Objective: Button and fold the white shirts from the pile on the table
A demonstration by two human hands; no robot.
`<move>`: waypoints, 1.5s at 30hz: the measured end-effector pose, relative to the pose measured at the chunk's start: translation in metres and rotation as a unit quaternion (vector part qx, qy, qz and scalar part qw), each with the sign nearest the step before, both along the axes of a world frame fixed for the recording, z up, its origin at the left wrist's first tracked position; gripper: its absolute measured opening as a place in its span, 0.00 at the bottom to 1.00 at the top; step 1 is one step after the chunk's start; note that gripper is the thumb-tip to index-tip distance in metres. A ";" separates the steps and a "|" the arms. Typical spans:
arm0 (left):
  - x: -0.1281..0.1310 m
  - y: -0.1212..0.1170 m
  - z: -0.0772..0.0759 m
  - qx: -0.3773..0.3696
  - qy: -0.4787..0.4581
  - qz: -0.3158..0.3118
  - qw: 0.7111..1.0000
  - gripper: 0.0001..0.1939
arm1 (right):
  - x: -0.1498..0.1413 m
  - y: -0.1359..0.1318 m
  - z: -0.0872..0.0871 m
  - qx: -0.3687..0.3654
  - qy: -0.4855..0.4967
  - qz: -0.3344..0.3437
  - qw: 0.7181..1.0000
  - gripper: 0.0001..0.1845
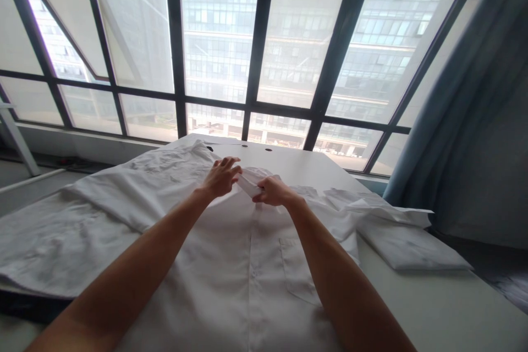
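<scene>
A white button-front shirt [226, 264] lies spread out in front of me, its placket running toward me and a chest pocket on the right half. At the far end of the shirt, my right hand [274, 191] grips the collar [248, 182] between thumb and fingers. On the collar's left end is my left hand [223, 177], thumb and a finger pinched at its edge while the upper fingers stay raised and bent. A short stretch of collar shows between the two hands. My forearms cover parts of the shirt's sides.
Rumpled white cloth [119, 192] covers the table's left side. At right, a folded white piece [412, 245] lies near the edge of the white table [313, 168]. Behind stand large dark-framed windows [218, 33]; a blue-grey curtain [445, 93] hangs at right.
</scene>
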State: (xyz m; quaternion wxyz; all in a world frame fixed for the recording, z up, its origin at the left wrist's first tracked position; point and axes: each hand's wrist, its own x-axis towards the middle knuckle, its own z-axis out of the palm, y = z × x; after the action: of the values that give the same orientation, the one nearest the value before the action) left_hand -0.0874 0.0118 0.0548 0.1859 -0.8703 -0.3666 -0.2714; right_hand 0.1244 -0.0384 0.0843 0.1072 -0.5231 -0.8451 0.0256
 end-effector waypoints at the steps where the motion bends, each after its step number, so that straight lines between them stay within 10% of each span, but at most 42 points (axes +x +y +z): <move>1: 0.003 -0.001 -0.001 -0.009 0.015 -0.020 1.000 0.12 | 0.002 0.000 0.000 0.009 0.011 0.009 1.000 0.11; 10: -0.012 0.008 0.005 -0.051 0.035 -0.028 0.998 0.12 | 0.037 0.002 0.001 0.064 0.006 -0.017 0.998 0.08; 15: -0.016 0.010 0.003 -0.092 0.008 -0.020 0.995 0.09 | 0.053 0.008 -0.005 0.047 0.063 -0.010 0.997 0.23; 28: -0.017 0.020 0.000 -0.168 -0.136 -0.079 0.973 0.08 | 0.062 0.015 -0.012 0.124 0.006 -0.063 0.990 0.08; 40: -0.008 0.013 -0.007 -0.148 -0.185 -0.102 0.966 0.20 | 0.079 0.039 -0.031 -0.029 0.371 -0.047 0.927 0.09; 45: -0.013 0.017 -0.007 -0.142 -0.202 -0.039 0.968 0.31 | 0.079 0.037 -0.034 -0.020 0.418 -0.050 0.907 0.36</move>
State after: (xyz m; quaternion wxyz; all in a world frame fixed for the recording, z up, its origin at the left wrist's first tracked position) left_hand -0.0999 0.0288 0.0482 -0.0287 -0.8286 -0.3968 -0.3939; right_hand 0.2035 -0.0013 0.0500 0.4410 -0.5078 -0.6953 0.2534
